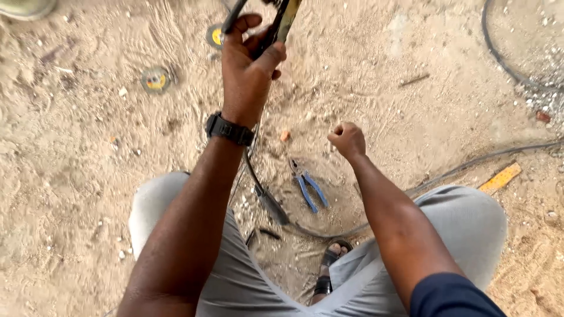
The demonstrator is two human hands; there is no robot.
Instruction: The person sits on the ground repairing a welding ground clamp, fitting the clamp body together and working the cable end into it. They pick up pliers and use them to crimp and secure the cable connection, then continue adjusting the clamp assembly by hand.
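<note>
Sand (76,194) covers the ground beneath us, with blue pliers (307,189) lying on it. Our left hand (249,70) grips a dark tool (276,26); our right hand (348,140) is fisted, empty.

Sunlit sandy ground (88,194) strewn with pebbles, two round discs (155,79), blue-handled pliers (306,186), and a dark cable (470,164).

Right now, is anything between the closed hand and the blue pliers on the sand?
Nothing visible. The right hand hangs as a fist above the sand, and the blue pliers lie just below it with only bare sand between. The black cable lies beside them.
</note>
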